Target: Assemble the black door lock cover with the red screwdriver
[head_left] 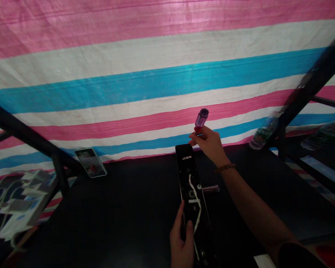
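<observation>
A long black lock panel (190, 175) with a white cable (195, 203) running down its back lies lengthwise on the dark table (123, 212). My left hand (182, 243) grips the panel's near end, thumb and fingers on its face. My right hand (209, 143) is closed round a screwdriver with a purple-red translucent handle (201, 120), held upright at the panel's far end. The screwdriver's tip is hidden behind my fingers. A bead bracelet (225, 168) sits on my right wrist.
A phone (91, 162) leans against the striped pink, white and blue tarp (156, 74) at the table's back left. A second screwdriver (210, 188) lies right of the panel. A plastic bottle (264, 134) stands by a black metal frame (309, 89) at right. Papers (19, 204) pile at left.
</observation>
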`<state>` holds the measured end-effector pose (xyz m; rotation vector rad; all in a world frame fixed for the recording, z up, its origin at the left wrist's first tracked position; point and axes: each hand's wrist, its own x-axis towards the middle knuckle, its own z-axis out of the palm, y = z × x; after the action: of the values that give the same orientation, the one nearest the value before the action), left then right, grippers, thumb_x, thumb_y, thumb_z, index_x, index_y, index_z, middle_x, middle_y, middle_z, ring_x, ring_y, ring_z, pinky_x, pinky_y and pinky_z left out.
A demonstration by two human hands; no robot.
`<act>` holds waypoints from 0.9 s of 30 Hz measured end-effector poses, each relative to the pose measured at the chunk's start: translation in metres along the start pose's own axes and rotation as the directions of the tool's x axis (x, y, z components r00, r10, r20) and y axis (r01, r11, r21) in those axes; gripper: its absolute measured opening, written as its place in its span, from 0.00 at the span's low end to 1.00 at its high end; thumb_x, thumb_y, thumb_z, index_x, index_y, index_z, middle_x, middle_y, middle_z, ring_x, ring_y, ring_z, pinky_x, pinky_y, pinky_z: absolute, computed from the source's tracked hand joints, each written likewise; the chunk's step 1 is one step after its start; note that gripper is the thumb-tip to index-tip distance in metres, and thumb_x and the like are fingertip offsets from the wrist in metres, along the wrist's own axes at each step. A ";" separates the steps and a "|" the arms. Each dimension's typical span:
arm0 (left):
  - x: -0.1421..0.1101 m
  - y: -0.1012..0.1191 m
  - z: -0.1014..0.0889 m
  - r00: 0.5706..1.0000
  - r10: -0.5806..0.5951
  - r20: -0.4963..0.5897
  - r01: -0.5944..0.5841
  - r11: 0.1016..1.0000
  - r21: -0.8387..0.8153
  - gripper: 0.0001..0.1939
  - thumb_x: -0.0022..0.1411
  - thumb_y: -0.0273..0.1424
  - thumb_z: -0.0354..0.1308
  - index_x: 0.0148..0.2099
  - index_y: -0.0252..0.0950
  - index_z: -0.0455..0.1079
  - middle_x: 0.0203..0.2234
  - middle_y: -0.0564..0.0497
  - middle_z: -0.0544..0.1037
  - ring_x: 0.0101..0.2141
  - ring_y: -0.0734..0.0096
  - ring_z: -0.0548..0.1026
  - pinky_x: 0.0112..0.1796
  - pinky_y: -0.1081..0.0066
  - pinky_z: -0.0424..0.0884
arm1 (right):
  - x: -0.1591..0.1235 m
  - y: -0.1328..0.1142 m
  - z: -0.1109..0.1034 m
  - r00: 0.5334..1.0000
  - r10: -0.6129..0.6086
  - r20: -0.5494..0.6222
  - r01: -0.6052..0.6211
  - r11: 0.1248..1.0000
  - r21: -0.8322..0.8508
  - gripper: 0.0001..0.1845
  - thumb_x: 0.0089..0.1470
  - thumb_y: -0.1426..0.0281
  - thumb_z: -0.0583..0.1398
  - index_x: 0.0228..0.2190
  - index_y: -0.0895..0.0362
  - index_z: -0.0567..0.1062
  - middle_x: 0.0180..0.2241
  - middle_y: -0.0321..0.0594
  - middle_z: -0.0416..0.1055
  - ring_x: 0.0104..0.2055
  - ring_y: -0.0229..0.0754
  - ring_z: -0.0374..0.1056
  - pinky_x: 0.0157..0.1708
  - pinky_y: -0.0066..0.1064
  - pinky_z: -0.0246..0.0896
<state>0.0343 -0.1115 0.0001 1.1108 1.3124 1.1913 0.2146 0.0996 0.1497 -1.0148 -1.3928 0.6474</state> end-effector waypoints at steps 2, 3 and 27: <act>0.000 -0.002 -0.001 1.000 -0.003 0.010 0.003 1.000 0.004 0.26 0.67 0.38 0.58 0.65 0.41 0.67 0.64 0.46 0.68 0.65 0.53 0.63 0.65 0.56 0.59 | 0.000 0.000 0.001 1.000 -0.006 0.025 0.005 1.000 0.021 0.15 0.53 0.56 0.66 0.35 0.53 0.72 0.28 0.34 0.76 0.29 0.41 0.78 0.29 0.33 0.77; -0.001 -0.002 -0.001 1.000 -0.006 0.010 0.006 1.000 0.006 0.26 0.67 0.38 0.58 0.65 0.42 0.67 0.64 0.46 0.69 0.65 0.53 0.63 0.65 0.56 0.59 | 0.000 0.000 0.001 0.999 -0.013 0.048 0.011 0.999 0.032 0.15 0.54 0.57 0.65 0.38 0.53 0.73 0.29 0.34 0.77 0.29 0.41 0.78 0.31 0.34 0.78; 0.152 0.094 0.010 0.960 0.228 -0.164 -0.223 0.973 0.052 0.20 0.57 0.35 0.66 0.52 0.38 0.71 0.53 0.41 0.75 0.51 0.56 0.75 0.52 0.58 0.71 | 0.003 -0.001 -0.007 0.995 -0.013 0.103 0.003 0.996 0.094 0.10 0.55 0.62 0.63 0.31 0.56 0.75 0.26 0.37 0.75 0.30 0.43 0.78 0.30 0.34 0.78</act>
<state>0.0334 0.0487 0.0797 1.2307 1.3635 1.4634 0.2217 0.1006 0.1527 -0.9110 -1.4423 0.7616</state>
